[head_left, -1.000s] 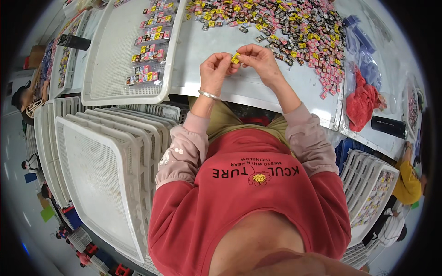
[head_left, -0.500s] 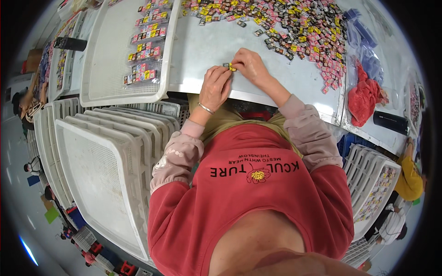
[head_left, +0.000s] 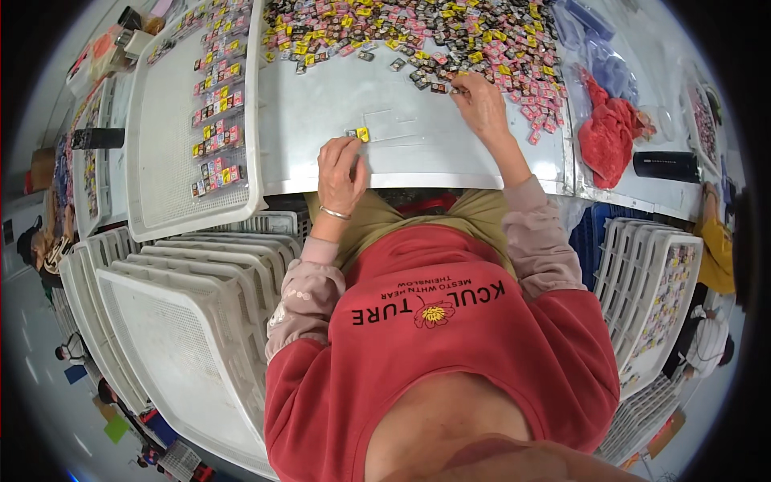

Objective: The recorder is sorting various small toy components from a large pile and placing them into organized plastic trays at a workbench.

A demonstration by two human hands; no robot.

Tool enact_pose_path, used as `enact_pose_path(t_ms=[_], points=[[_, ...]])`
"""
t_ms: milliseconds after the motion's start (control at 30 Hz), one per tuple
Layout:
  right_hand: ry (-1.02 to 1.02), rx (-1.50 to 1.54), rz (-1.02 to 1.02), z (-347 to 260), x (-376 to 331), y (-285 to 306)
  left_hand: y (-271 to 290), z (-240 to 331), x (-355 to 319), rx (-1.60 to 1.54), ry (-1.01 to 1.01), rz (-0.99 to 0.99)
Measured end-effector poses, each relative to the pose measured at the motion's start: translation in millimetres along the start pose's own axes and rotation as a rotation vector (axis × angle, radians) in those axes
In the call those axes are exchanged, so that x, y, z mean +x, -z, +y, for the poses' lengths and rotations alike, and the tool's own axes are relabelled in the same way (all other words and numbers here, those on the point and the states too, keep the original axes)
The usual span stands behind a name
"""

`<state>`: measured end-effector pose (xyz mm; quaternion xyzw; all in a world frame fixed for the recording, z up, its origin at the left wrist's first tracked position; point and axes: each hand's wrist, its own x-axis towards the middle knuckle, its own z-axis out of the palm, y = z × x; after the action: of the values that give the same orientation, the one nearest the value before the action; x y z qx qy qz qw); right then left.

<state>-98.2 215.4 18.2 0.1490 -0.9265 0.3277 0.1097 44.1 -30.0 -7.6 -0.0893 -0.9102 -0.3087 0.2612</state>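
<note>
My left hand [head_left: 343,177] rests low on the pale table with its fingers closed on a short row of small printed blocks [head_left: 361,134], dark at one end and yellow at the other. Farther right, my right hand [head_left: 482,108] reaches to the near edge of a big loose pile of blocks [head_left: 450,36] in pink, black and yellow. Its thumb and fingertips come together there; what lies between them is too small to make out. Just beyond the row in my left hand, a thin clear plastic outline [head_left: 391,125] shows on the tabletop.
At the left, a white mesh tray [head_left: 165,120] bears several packed rows of blocks [head_left: 218,136]. More white trays [head_left: 161,329] are stacked below it. A red cloth bundle [head_left: 606,132], clear plastic bags [head_left: 610,60] and a black cylinder [head_left: 665,165] lie at the right.
My right hand has left the small blocks at my left hand and moved right to the pile. My left hand keeps hold of the row. The whole view has shifted a little.
</note>
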Motion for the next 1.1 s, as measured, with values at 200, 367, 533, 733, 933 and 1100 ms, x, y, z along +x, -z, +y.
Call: enact_pose_path(t_ms=[200,367,533,733,933,1100], points=[[0.214,-0.092,0.054,6,2,-18,0,3,1,-0.056,0.065,0.062],[0.244,-0.085,-0.021,10,12,-21,1,0,0,-0.091,0.115,0.1],[0.316,-0.126,-0.094,12,16,-19,-1,0,6,-0.085,0.116,0.142],[0.473,0.004,-0.19,-49,17,13,0,29,52,-0.649,0.526,0.05],[0.464,0.444,-0.317,-79,14,12,-8,31,73,-1.165,0.628,-0.064],[-0.078,1.064,-0.401,-70,11,2,3,26,72,-1.337,0.781,0.017]])
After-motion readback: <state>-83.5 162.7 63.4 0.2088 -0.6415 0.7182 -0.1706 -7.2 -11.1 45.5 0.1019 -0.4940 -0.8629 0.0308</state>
